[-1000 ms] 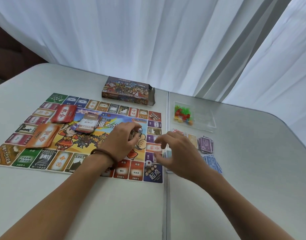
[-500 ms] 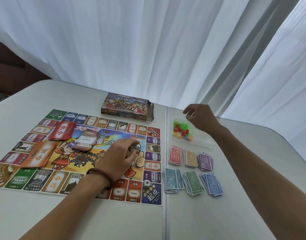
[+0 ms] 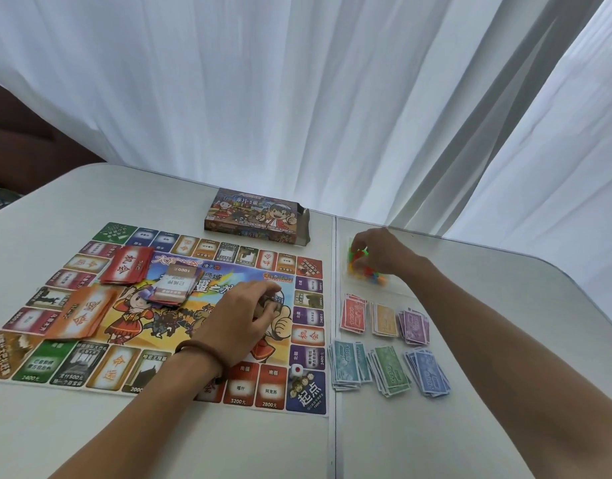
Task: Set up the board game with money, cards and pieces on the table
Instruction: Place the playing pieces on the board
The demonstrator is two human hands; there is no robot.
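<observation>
The colourful game board [image 3: 311, 392] lies flat on the white table. On it sit a red card stack [image 3: 126, 266], an orange card stack [image 3: 79, 314] and a brown-and-white card stack [image 3: 176, 283]. My left hand [image 3: 244, 314] rests on the board's centre, fingers curled round a small dark object. My right hand [image 3: 380, 252] reaches into a clear bag of coloured plastic pieces [image 3: 370, 276] and pinches some. Several fanned piles of paper money [image 3: 387, 344] lie right of the board. A white die [image 3: 296, 370] stands on the board's corner square.
The game box [image 3: 257, 216] lies open-ended behind the board. A seam [image 3: 334, 426] splits the table [image 3: 505, 340] just right of the board. White curtains [image 3: 297, 98] hang close behind the far edge. The table's right corner is rounded.
My right hand left the money piles, reached to the far right, then dropped onto the bag of pieces. My left hand stayed on the board's centre. The camera tilted upward.
</observation>
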